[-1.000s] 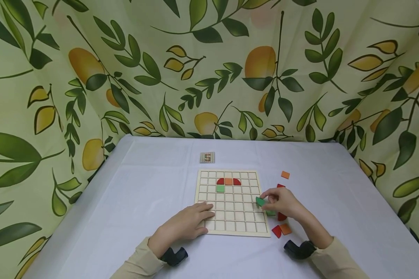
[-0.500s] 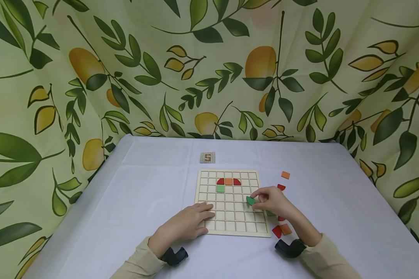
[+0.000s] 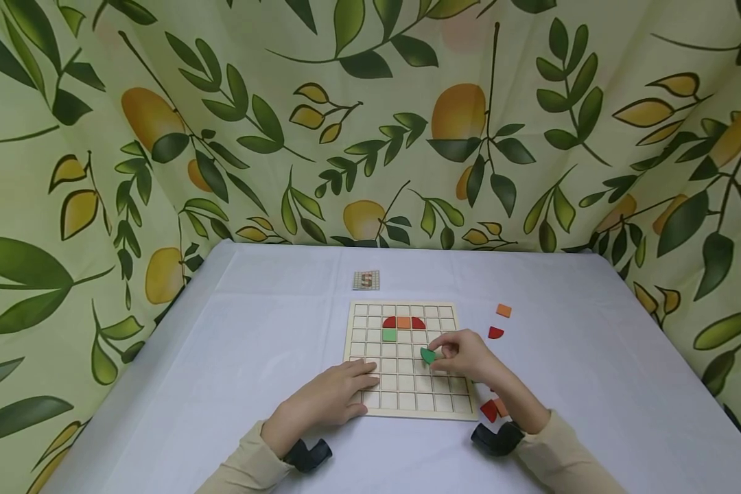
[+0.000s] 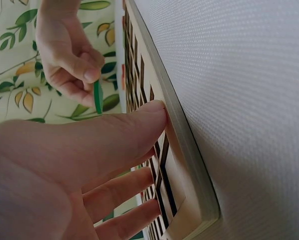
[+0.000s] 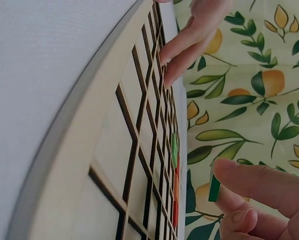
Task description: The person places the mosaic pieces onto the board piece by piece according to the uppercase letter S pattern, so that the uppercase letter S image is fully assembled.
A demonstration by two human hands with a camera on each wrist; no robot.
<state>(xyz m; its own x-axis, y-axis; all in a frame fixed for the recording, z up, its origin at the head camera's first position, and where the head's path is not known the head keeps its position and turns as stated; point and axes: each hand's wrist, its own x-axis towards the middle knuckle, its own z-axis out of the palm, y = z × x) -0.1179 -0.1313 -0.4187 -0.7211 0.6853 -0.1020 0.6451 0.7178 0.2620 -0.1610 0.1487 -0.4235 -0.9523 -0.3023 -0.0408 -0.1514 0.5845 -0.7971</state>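
Note:
My right hand (image 3: 466, 355) pinches a dark green quarter-circle tile (image 3: 428, 355) between thumb and fingers, above the right half of a wooden grid board (image 3: 414, 409). In the right wrist view the tile (image 5: 214, 188) is seen edge-on, apart from the board. Resting on the board's left edge is my left hand (image 3: 330, 396), its fingers fairly straight; in the left wrist view the thumb (image 4: 134, 127) touches the rim. Set in the grid's upper part are two red quarter-circle tiles (image 3: 418, 323), an orange square (image 3: 404, 322) between them, and a light green square (image 3: 389, 335) below the left one.
Right of the board lie an orange square (image 3: 503, 311), a red quarter-circle (image 3: 496, 333) and, partly behind the right forearm, another red piece (image 3: 488, 411) and an orange one (image 3: 501, 407). A small pattern card (image 3: 366, 280) lies beyond the board on the white cloth. A leaf-patterned curtain (image 3: 370, 137) hangs behind.
My right hand has moved left with the green tile, from the board's right edge to over its grid. The loose red piece at the right shows more fully. My left hand stays put.

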